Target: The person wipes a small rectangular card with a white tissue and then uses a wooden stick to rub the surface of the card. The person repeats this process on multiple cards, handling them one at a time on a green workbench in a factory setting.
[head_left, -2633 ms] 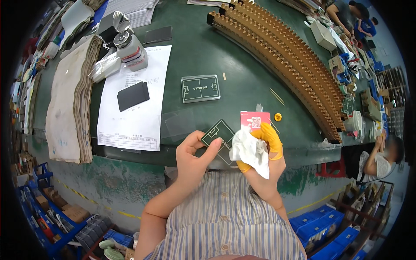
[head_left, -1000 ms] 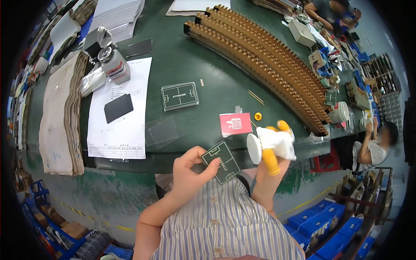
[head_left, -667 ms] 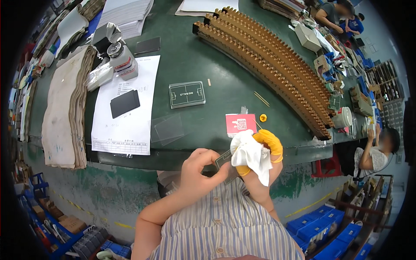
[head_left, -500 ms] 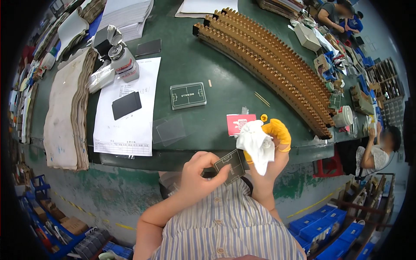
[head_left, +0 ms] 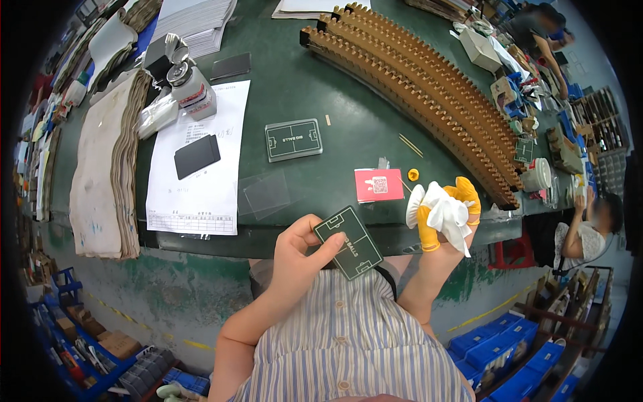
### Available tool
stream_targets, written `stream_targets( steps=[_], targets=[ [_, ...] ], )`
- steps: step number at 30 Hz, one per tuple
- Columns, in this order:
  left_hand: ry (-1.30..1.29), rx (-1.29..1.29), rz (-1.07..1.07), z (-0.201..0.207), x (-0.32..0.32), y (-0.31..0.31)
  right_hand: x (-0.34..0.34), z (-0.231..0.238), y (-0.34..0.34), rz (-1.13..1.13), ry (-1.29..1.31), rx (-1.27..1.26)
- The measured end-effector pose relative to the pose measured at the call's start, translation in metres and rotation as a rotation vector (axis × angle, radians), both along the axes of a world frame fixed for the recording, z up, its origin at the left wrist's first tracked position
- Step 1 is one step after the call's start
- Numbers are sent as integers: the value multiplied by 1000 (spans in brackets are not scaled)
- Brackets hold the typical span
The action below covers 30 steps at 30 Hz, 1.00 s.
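Note:
My left hand (head_left: 299, 251) pinches a dark green card (head_left: 359, 253) printed with pale playing-field lines, thumb on its face. The card is tilted above my lap, in front of the table edge. My right hand (head_left: 445, 248), with yellow finger covers on several fingertips, grips a bunched white cloth (head_left: 447, 213) to the right of the card and apart from it. Beyond the cloth lie a red card (head_left: 370, 185) with a square code and a small yellow cap-like piece (head_left: 413, 175). A stack of similar green cards (head_left: 293, 140) rests on the table.
Curved notched wooden racks (head_left: 415, 100) span the right side of the green table (head_left: 348, 87). At left stand a pump bottle (head_left: 193, 90) and a paper sheet (head_left: 191, 214) bearing black cards (head_left: 197, 157). Clear plastic film (head_left: 264, 194) lies nearby. Another person (head_left: 579, 231) sits at right.
My right hand has moved right and away from the card with the cloth. The card in my left hand now faces up more fully, slightly higher. The person at the far right back has shifted.

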<state>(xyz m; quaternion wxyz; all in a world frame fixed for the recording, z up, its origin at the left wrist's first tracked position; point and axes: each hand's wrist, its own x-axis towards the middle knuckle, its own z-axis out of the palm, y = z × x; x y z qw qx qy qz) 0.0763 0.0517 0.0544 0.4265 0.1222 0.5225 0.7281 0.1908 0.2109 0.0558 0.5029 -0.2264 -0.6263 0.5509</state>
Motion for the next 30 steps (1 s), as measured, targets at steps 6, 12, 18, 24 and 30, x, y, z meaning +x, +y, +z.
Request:
stream_targets(
  steps=[6, 12, 18, 24, 30],
  targets=[
    [172, -70, -10, -4, 3, 3, -11, 7, -22, 67, -57, 14],
    [528, -223, 58, -11, 11, 6, -26, 15, -29, 14, -449, 368],
    [496, -191, 71, -20, 8, 9, -31, 6, -29, 25, -408, 325],
    [264, -89, 74, -17, 2, 7, -33, -2, -18, -34, -307, 137],
    [73, -24, 54, -11, -3, 8, -25, 0, -5, 28, -27, -106]
  ],
)
